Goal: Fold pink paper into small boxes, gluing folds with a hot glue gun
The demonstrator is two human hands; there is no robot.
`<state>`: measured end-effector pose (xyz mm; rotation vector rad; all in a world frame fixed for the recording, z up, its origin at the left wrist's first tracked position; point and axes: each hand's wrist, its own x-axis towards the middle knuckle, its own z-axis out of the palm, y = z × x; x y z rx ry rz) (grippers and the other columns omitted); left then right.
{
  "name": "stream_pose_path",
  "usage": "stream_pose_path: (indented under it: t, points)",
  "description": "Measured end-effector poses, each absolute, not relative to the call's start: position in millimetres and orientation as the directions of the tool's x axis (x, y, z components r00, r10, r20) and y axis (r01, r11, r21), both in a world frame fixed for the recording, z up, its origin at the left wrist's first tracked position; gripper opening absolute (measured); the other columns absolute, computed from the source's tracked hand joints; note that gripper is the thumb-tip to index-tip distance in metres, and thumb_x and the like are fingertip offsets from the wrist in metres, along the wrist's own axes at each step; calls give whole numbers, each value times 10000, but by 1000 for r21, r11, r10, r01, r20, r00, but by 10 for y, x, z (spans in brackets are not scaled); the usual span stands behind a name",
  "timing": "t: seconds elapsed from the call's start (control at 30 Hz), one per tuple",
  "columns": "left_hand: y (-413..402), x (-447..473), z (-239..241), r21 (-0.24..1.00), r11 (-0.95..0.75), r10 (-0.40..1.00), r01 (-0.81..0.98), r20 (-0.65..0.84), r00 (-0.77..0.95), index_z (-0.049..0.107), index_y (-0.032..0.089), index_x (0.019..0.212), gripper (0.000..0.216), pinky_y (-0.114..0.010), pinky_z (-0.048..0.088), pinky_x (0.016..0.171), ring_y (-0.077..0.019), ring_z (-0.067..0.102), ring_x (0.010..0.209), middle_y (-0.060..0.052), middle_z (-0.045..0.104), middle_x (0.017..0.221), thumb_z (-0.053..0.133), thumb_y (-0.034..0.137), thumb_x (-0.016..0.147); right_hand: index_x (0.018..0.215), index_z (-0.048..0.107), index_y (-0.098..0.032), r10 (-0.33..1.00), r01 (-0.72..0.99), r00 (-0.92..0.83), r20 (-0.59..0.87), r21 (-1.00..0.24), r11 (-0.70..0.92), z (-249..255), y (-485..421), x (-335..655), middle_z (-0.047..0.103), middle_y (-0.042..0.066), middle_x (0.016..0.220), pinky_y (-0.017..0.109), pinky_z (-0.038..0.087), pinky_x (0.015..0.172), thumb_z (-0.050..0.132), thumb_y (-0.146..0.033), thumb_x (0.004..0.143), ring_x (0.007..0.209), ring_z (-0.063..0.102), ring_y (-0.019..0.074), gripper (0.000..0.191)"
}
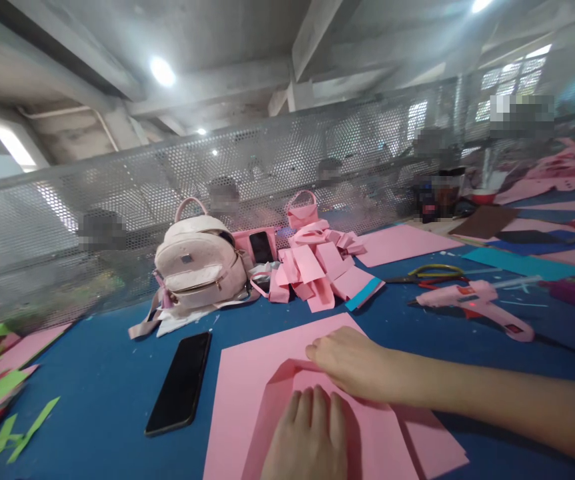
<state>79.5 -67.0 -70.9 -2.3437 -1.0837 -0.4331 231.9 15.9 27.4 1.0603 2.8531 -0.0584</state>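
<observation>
A large pink paper sheet (247, 387) lies on the blue table (107, 387) in front of me, with one part folded over itself. My left hand (307, 437) lies flat on the folded flap, fingers together and stretched out. My right hand (352, 363) reaches in from the right and presses on the fold's upper edge, fingers curled down onto the paper. Neither hand holds anything.
A black phone (181, 381) lies left of the sheet. Behind are a pink backpack (200, 263), a pile of folded pink paper pieces (317, 267), scissors (427, 275) and a pink glue gun (477, 303). Green scraps (12, 427) lie at far left. A perforated metal screen (117, 200) backs the table.
</observation>
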Motion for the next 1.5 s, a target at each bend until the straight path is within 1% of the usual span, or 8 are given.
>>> stream_pose_path:
  t: [0.13, 0.33, 0.5, 0.7, 0.83, 1.13, 1.37, 1.5]
  points:
    - [-595, 728, -505, -380, -542, 650, 749, 375, 661, 637, 35, 1149, 376, -407, 572, 758, -327, 680, 957, -218, 688, 1109, 570, 159, 800, 925, 633, -125, 613, 617, -783, -103, -1, 787, 267, 151, 2328, 697, 94, 866, 263, 282, 564, 620, 13, 639, 715, 642, 201, 318]
    - [-605, 776, -303, -337, -482, 752, 809, 314, 579, 700, 117, 1006, 286, -428, 573, 740, -298, 688, 843, -146, 727, 946, 619, 104, 732, 885, 621, -134, 615, 621, -770, -168, 22, 784, 370, 119, 2314, 702, 82, 879, 290, 216, 521, 620, 39, 603, 737, 660, 226, 331]
    - [-597, 757, -282, -377, -487, 695, 788, 379, 611, 712, 116, 978, 275, -425, 567, 742, -295, 683, 838, -147, 731, 923, 633, 118, 715, 914, 619, -123, 619, 625, -760, -200, 37, 780, 400, 108, 2301, 708, 82, 909, 299, 201, 514, 649, 44, 556, 775, 675, 245, 396]
    - [-585, 730, -273, -433, -472, 597, 768, 484, 640, 734, 94, 961, 308, -396, 560, 693, -264, 674, 706, -119, 727, 759, 676, 127, 660, 924, 625, -132, 612, 614, -781, -125, 27, 789, 329, 127, 2315, 712, 92, 892, 305, 202, 530, 604, 30, 639, 769, 673, 238, 328]
    - [-619, 725, -334, -468, -449, 563, 761, 514, 647, 739, 63, 973, 334, -404, 556, 704, -288, 689, 743, -149, 739, 787, 671, 116, 651, 915, 632, -135, 633, 636, -764, -128, 18, 771, 334, 125, 2312, 709, 91, 873, 293, 226, 538, 602, 36, 646, 753, 667, 229, 320]
    - [-838, 743, -500, -448, -403, 718, 798, 386, 579, 696, 65, 1142, 380, -464, 513, 807, -343, 656, 986, -194, 741, 952, 607, 119, 776, 864, 629, -137, 616, 619, -779, -118, 14, 785, 314, 142, 2317, 704, 86, 830, 294, 199, 518, 595, 21, 654, 694, 655, 222, 265]
    - [-767, 782, -873, -418, -427, 583, 802, 550, 598, 704, 81, 1134, 375, -496, 487, 850, -338, 602, 1058, -184, 707, 1097, 506, 235, 855, 840, 641, -138, 634, 635, -766, -106, 28, 772, 336, 128, 2276, 698, 85, 771, 284, 234, 515, 569, -38, 754, 640, 644, 196, 151]
    - [-628, 788, -754, -376, -504, 579, 777, 521, 627, 664, 89, 1175, 376, -405, 521, 835, -289, 585, 1099, -132, 679, 1178, 495, 174, 850, 892, 658, -120, 625, 631, -773, -113, -35, 775, 356, 155, 2276, 699, 104, 796, 267, 261, 536, 585, -46, 754, 684, 653, 211, 173]
